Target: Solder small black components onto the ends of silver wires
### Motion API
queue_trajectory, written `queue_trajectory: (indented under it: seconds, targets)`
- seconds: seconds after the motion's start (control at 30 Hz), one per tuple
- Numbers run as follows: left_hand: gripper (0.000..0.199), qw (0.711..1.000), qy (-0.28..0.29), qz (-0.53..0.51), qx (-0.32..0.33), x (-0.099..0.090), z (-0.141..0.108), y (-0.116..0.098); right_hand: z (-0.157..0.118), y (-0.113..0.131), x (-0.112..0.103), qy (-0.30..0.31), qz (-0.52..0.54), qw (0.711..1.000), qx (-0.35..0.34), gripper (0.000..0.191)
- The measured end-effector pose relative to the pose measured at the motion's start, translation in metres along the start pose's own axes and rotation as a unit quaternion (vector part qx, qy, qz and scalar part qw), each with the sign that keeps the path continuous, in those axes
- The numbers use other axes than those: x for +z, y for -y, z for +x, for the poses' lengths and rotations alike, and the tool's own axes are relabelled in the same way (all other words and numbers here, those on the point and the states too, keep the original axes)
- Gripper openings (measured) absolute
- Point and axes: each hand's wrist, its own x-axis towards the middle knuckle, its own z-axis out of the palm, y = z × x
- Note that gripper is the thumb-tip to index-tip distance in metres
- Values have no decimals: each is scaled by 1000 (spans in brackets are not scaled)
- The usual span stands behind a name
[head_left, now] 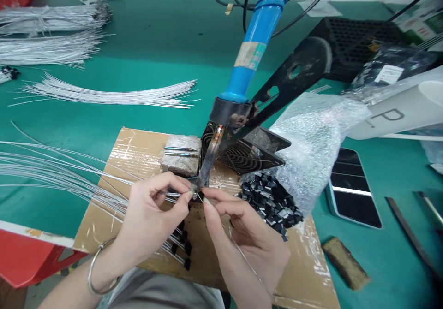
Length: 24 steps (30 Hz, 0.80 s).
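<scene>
The left hand (152,221) is pinching the end of a grey cable (173,194) between thumb and forefinger, so its grip is closed on this cable. The right hand (245,244) is also closed at the fingertips; it is gripping a thin silvery wire (244,253), which is running down across the palm. Both hands are meeting just under the tip of the soldering iron (209,157) — the cable end and the wire end are lying close together there, but the exact contact is too small to tell.

The iron, with its blue handle (256,32), is pointing downward in a black bracket (290,78). Below, a cardboard sheet (134,147) is lying on the green table (138,37). On this sheet, near the iron, a wrapped block (180,162) is carrying two thin metallic rods (180,151). A black fan (242,154) is standing behind the iron tip.

More grey cables (69,175) are stretching from the left side toward the left hand, and several black-ended pieces (182,244) are lying below the hands. To the right, a pile of small black parts (272,200) is resting beside the bubble wrap (308,133). A phone (355,187) is lying farther right, and a brown block (346,263) is sitting nearer to the person. At the upper left, bundles of white cables (51,46) are lying on the table — one loose bunch (114,95) is spreading closer.
</scene>
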Motion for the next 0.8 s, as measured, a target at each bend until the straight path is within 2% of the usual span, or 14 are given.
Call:
queue_trajectory:
  seconds: [0.23, 0.43, 0.6, 0.7, 0.8]
  targets:
    - [12, 1000, -1, 3, 5, 0, -1, 0, 0, -2, 0, 0, 1, 1000, -12, 14]
    - [11, 1000, 7, 14, -19, 0, 0, 1, -1, -2, -1, 8, 0, 1000, 16, 18]
    - [10, 999, 27, 24, -38, -1, 0, 9, -2, -7, -6, 34, -4, 999, 7, 17]
    - [11, 994, 41, 95, -32, -7, -6, 15, -1, -13, -17, 2, -8, 1000, 30, 17]
    - [12, 977, 44, 202, 46, -19, -14, 15, 3, -18, -34, -70, -21, 996, 49, 19]
